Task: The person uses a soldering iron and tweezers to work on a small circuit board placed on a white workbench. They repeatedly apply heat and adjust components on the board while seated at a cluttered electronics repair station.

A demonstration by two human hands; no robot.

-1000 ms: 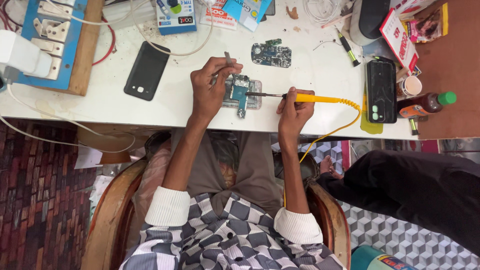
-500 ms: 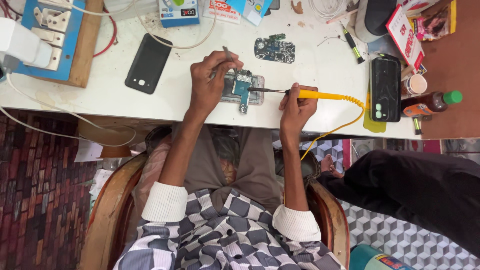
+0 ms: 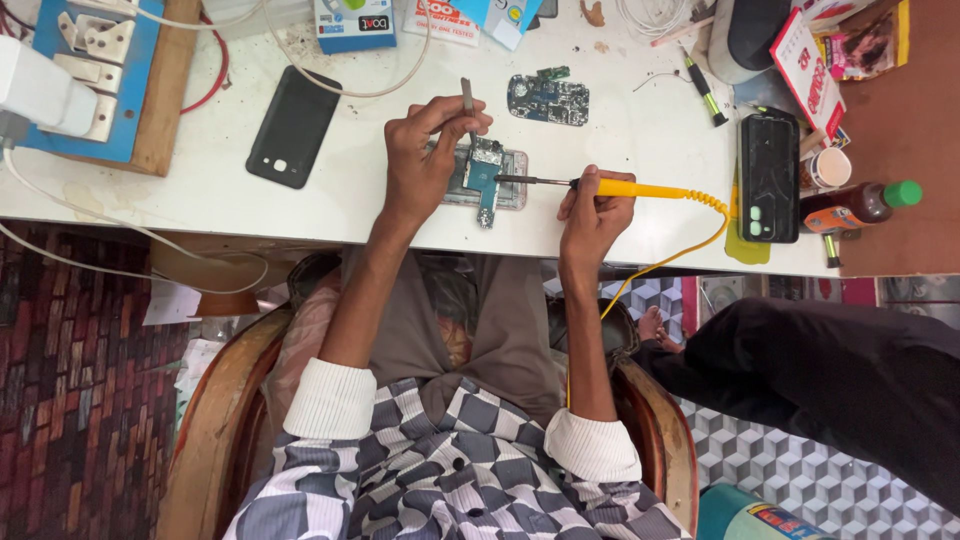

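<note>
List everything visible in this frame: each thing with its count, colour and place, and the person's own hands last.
opened phone: 1, blue-green board showing, table centre, under the left hand
soldering iron: 1, yellow handle, coiled yellow cord, tip at the opened phone
tweezers: 1, metal, above the opened phone
loose circuit board: 1, dark, behind the opened phone
phone back cover: 1, black, table left
black phone: 1, table right
socket board: 1, blue with white sockets, far left
bottle: 1, brown, green cap, far right
table: 1, white
left hand: holds the tweezers
right hand: holds the soldering iron
</note>
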